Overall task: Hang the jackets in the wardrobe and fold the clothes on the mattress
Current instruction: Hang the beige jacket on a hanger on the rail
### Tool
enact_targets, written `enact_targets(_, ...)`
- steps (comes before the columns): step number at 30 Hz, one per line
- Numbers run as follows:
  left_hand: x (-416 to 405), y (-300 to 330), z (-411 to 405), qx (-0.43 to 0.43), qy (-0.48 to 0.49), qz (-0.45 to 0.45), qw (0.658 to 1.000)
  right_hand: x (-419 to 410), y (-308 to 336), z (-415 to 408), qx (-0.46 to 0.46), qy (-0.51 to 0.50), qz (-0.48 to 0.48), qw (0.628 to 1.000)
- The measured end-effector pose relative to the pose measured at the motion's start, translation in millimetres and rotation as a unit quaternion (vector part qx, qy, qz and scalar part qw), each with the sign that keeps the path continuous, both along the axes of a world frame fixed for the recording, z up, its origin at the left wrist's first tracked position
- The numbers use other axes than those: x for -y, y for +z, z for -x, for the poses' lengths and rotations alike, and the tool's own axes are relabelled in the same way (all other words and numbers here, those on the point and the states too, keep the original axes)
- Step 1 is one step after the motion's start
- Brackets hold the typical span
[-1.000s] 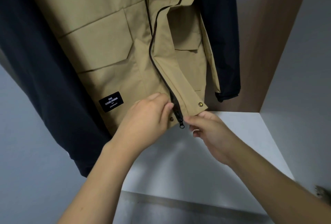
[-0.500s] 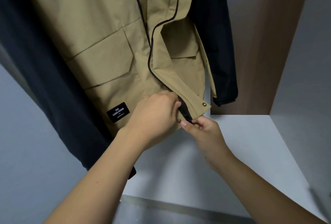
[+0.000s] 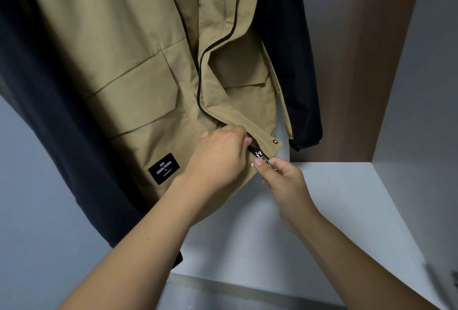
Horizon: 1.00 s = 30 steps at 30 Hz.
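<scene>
Tan cotton jacket with black sleeves already hangs inside wardrobe. Left hand grips hem; right hand pinches metal zipper pull. Zip barely started; mattress folding unseen.

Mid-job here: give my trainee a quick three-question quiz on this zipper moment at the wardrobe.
1. True or false: the tan jacket hangs inside the wardrobe.
2. What does the right hand pinch? A) the black label B) the zipper pull C) a dark sleeve
3. Where does the left hand hold the jacket?

Key:
1. True.
2. B.
3. At the bottom hem, just left of the zipper.
</scene>
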<state>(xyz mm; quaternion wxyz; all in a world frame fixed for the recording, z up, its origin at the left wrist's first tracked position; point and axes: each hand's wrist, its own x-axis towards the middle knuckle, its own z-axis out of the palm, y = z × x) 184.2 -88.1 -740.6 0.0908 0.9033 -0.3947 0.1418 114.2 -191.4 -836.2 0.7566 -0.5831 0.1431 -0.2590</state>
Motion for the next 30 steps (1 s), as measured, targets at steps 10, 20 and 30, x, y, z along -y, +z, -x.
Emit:
enact_targets(10,2,21,-9,0.043,0.062,0.019,0.997,-1,2,5,0.001,-0.044,0.020,0.999)
enact_targets(20,2,29,-4,0.062,0.026,0.017,0.998,5,14,1,-0.127,-0.254,0.245,0.927)
enact_targets(30,8,46,-9,0.084,0.030,-0.045,0.995,-2,47,-12,-0.090,-0.199,0.563,0.797)
